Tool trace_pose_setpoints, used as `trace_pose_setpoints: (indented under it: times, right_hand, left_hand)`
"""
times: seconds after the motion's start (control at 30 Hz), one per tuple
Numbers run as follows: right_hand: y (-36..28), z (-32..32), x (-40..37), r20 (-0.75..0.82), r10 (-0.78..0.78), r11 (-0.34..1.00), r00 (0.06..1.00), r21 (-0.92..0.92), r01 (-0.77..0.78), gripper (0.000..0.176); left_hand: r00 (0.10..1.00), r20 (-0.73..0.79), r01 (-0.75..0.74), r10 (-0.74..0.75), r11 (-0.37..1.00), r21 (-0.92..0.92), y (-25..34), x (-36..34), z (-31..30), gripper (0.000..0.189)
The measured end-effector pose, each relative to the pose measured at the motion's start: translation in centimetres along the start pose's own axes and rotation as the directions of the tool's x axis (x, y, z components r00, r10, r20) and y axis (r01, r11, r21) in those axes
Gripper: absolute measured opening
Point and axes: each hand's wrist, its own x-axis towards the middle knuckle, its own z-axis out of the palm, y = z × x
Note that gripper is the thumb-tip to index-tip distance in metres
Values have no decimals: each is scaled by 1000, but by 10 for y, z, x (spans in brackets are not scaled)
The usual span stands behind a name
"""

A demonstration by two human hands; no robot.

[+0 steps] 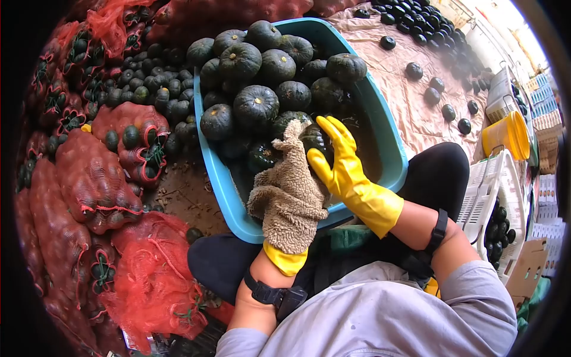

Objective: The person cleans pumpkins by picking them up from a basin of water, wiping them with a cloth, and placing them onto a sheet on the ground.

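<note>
My left hand (285, 202), in a yellow glove, is covered by a fuzzy brown cloth (288, 178) that wraps it down to the wrist and hides the fingers. It lies over the near end of a blue tub (220, 199). My right hand (348, 169), also in a yellow glove, is open, thumb and fingers apart. Its fingertips are right beside a dark, wet-looking squash (313, 138) next to the cloth. Round dark green squashes (256, 105) are heaped in the tub, and murky water (363, 140) shows along its right side.
Red mesh sacks (89, 178) of squashes crowd the left, with an empty-looking red net (157, 268) nearer me. Loose squashes (414, 71) lie on a pale sheet (392, 98) at right. Yellow buckets (505, 137), white crates (485, 190) and a cardboard box (528, 268) line the right edge.
</note>
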Motion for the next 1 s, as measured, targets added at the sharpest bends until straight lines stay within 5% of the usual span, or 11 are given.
trace_pose_setpoints:
  times: [0.17,0.3,0.37,0.47,0.53,0.6,0.63,0.7,0.8,0.9,1.0]
  right_hand:
    - [-13,1,-38,309,398,795,864,353,-493,76]
    - [-12,-31,-9,844,100,-375,527,522,-766,61]
    - [4,-36,-4,908,68,-551,413,380,-743,59]
    - [16,-56,5,875,6,-543,484,409,-733,57]
    - [52,-74,0,682,110,421,723,627,-655,74]
    - [56,-80,15,588,291,785,755,304,-540,86]
    - [55,-78,26,563,520,703,643,145,-696,89]
    - [54,-71,28,560,494,743,664,-669,12,79]
    - [78,-50,19,631,536,672,561,-721,169,54]
    - [147,-7,25,705,704,658,88,-694,292,50]
    - [112,-26,29,718,684,696,128,-695,182,53]
  left_hand:
    - [993,45,-111,105,980,164,-4,9,-16,29]
    - [997,21,-77,74,934,348,-7,29,-27,28]
    - [984,-8,164,-177,890,425,9,30,-27,28]
    - [800,-56,482,-598,695,-534,37,29,-18,42]
    - [749,15,427,-663,464,-776,32,25,-18,42]
    - [803,-34,361,-596,531,-767,17,18,-19,41]
    - [793,-40,355,-608,514,-781,18,18,-19,41]
    - [716,-1,405,-698,417,-813,31,20,-16,41]
    - [738,9,389,-675,413,-823,11,19,-13,41]
    - [724,98,436,-682,343,-832,11,14,-17,41]
    - [660,102,482,-744,316,-817,27,20,-19,46]
